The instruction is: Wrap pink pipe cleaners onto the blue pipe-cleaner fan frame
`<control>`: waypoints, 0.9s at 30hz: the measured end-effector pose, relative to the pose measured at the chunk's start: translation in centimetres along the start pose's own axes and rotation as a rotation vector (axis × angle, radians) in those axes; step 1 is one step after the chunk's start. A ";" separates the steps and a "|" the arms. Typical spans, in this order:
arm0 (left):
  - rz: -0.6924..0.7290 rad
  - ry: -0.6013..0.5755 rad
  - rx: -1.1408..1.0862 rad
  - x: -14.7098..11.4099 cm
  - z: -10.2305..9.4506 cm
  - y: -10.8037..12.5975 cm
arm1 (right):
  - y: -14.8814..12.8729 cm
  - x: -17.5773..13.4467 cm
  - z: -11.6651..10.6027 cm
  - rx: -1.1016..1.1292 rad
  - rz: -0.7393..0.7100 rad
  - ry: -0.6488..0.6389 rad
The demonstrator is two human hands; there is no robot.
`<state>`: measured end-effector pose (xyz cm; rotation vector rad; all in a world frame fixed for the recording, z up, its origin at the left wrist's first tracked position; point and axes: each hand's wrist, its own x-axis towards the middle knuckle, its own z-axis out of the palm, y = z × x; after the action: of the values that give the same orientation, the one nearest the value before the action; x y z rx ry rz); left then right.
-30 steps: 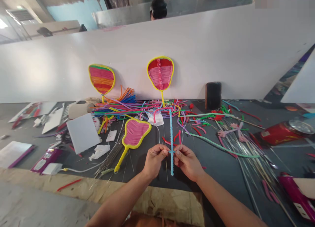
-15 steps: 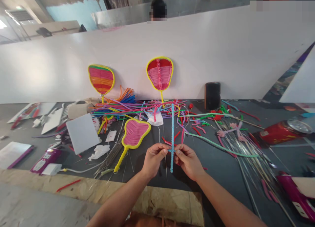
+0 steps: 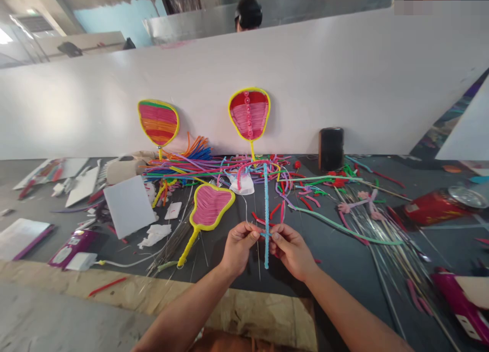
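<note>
Clock centred on the hands, twelve o'clock pointing toward the white board [image 3: 324,82].

Item: one light-blue fuzzy stem [image 3: 266,204], long and straight, standing at centre between the two hands, its far end pointing to twelve, its near end to six. A short blue crosspiece [image 3: 263,234] is crossing it.

Item: left hand [image 3: 239,247], thumb and index finger closing together on the crosspiece at its nine o'clock side, with no gap showing at the tips.

Item: right hand [image 3: 292,250], thumb and index finger pinching the crosspiece at its three o'clock side; the other fingers are curling beneath, and whether they are holding anything cannot be told.

Item: pink fan with yellow rim [image 3: 212,207], lying flat at ten.

Item: pink-and-red fan [image 3: 249,115], standing before the board at twelve.

Item: striped fan [image 3: 158,123], standing between ten and eleven.

Item: loose coloured stems [image 3: 200,151], heaping at eleven.

Item: black box-like object [image 3: 331,148], standing at one.

Item: metal wires [image 3: 387,240], spreading at three.

Item: red can [image 3: 430,205], lying on its side, nearly at three, beyond the wires.
</note>
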<state>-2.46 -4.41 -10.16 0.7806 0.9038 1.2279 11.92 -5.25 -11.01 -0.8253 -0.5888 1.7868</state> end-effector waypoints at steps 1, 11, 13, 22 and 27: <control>-0.002 0.004 -0.001 0.0 0.0 0.0 | 0.0 0.0 0.0 0.001 0.000 0.000; -0.044 -0.075 -0.050 0.2 0.0 1.0 | -0.2 -0.1 -0.1 -0.014 -0.007 0.022; -0.070 -0.061 -0.045 0.2 0.0 1.1 | -0.2 -0.1 -0.1 -0.017 -0.003 0.027; -0.114 0.001 -0.056 0.5 -0.1 1.2 | 0.0 -0.1 -0.1 0.011 0.017 0.011; -0.126 -0.024 -0.049 0.4 -0.1 1.3 | -0.2 -0.2 -0.2 0.035 0.026 0.022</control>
<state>-3.11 -3.79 -9.15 0.6878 0.8875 1.1236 12.23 -5.32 -10.92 -0.8317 -0.5331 1.8047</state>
